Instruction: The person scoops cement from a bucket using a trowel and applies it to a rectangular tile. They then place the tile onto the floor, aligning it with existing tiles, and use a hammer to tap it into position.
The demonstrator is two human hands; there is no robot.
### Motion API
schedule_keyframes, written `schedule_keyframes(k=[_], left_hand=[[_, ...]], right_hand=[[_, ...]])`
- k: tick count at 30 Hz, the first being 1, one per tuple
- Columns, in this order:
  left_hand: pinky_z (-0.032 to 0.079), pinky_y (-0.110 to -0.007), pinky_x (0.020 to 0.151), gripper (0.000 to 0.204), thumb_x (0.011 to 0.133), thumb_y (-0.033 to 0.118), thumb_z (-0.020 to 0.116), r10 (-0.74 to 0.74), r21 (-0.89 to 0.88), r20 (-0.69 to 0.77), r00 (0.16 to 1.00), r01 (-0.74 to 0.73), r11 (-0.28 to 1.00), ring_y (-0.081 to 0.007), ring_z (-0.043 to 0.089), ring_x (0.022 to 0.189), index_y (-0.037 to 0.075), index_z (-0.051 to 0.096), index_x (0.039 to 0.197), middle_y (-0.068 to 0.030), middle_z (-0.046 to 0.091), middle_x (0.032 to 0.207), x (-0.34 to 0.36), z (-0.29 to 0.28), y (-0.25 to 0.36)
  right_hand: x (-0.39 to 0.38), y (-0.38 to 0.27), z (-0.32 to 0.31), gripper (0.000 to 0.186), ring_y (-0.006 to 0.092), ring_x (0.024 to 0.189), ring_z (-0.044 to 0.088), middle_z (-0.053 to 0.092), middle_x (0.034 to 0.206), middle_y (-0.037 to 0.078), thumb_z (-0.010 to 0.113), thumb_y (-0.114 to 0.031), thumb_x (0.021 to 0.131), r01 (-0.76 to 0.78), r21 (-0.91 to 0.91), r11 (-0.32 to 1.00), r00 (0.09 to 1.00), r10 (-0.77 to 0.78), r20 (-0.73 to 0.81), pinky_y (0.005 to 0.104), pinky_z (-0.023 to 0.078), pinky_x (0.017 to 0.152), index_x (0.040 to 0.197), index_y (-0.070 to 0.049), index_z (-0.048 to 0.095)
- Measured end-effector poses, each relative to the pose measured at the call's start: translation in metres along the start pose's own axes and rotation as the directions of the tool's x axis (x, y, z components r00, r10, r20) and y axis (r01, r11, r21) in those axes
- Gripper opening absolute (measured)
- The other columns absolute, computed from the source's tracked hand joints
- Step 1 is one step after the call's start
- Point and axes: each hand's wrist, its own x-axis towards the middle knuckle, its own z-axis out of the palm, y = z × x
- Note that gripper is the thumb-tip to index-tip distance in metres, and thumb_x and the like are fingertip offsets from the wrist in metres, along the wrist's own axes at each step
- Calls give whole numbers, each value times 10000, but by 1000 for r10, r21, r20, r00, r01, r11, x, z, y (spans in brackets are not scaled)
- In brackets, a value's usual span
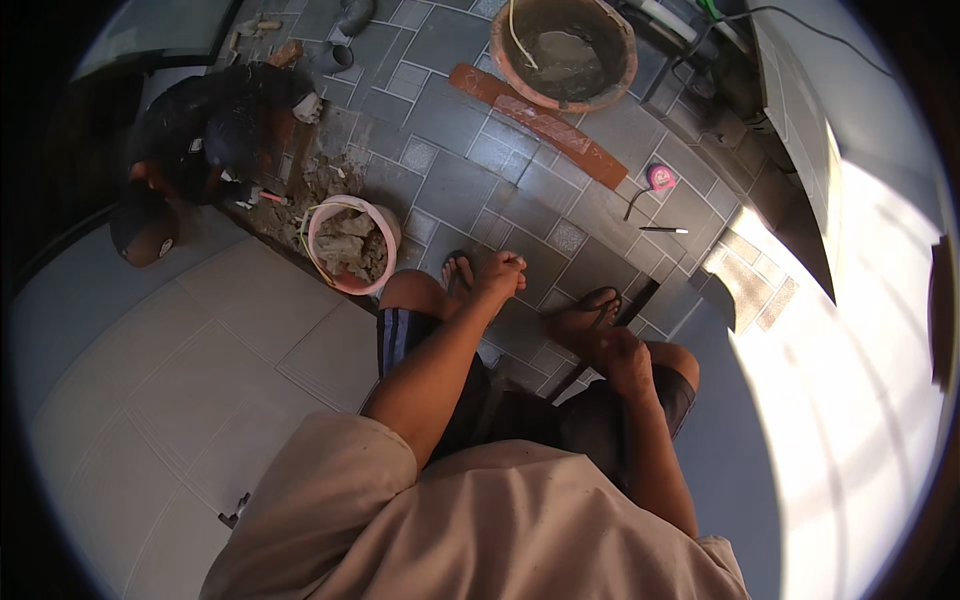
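Note:
My left hand point(499, 277) is closed in a loose fist past my left knee, with nothing seen in it. Close to my right knee is my right hand point(628, 366), its fingers curled in; no object shows there either. To the left of my left hand stands a pink bucket point(393, 232) with a thin handle, filled with lumps of grey-brown rubble. Ahead and to the right, a pink tape measure point(660, 177) lies on the tiles with its dark strap trailing. A slim black-and-white pen-like stick point(663, 230) lies just nearer to me.
A round tub point(631, 70) of wet grey mortar stands at the far side, beside a long reddish-brown board point(545, 132). At the left another person point(205, 130) in dark clothes bends over broken ground, near a red-handled tool point(272, 198). Grey pipe pieces point(337, 60) lie beyond.

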Motion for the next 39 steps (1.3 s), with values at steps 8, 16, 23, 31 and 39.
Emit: schedule_keyframes(k=[8, 16, 23, 31, 39], left_hand=[[534, -375, 665, 222, 1008, 260, 645, -121, -107, -91, 988, 111, 988, -174, 689, 778, 71, 674, 1122, -58, 719, 897, 125, -13, -10], [554, -459, 792, 400, 936, 338, 757, 103, 82, -230, 968, -86, 993, -287, 710, 839, -32, 678, 1066, -141, 729, 897, 292, -11, -46], [311, -582, 1182, 877, 982, 567, 581, 263, 239, -626, 734, -141, 961, -347, 290, 1503, 17, 261, 1585, -223, 184, 1659, 298, -20, 18], [-87, -770, 1175, 757, 1075, 456, 358, 516, 610, -697, 498, 34, 791, -270, -13, 1615, 65, 78, 1660, -95, -5, 1749, 346, -73, 55], [-8, -659, 1251, 708, 1086, 429, 349, 571, 688, -647, 506, 63, 723, -250, 34, 1614, 70, 134, 1658, -94, 50, 1750, 400, -218, 166]], right_hand=[[159, 106, 75, 334, 273, 865, 740, 753, 961, 174, 708, -200, 904, -112, 96, 989, 994, 113, -9, 397, 574, 794, 1195, -38, 693], [317, 27, 77, 410, 368, 1012, 685, 685, 1092, 202, 725, -203, 912, 288, -261, 921, 929, -335, -159, 452, 541, 893, 1287, -56, 646], [410, 4, 154, 501, 436, 1104, 519, 562, 1124, 218, 691, -270, 914, 437, -426, 792, 627, -608, -487, 543, 410, 967, 1373, -101, 582], [420, 14, 165, 569, 431, 1074, 519, 566, 1102, 204, 632, -411, 946, 358, -497, 791, 600, -602, -527, 543, 400, 936, 1388, -59, 563], [423, 14, 168, 583, 387, 1041, 521, 568, 1092, 170, 643, -406, 950, 331, -553, 765, 576, -628, -524, 521, 410, 916, 1418, -65, 575]])
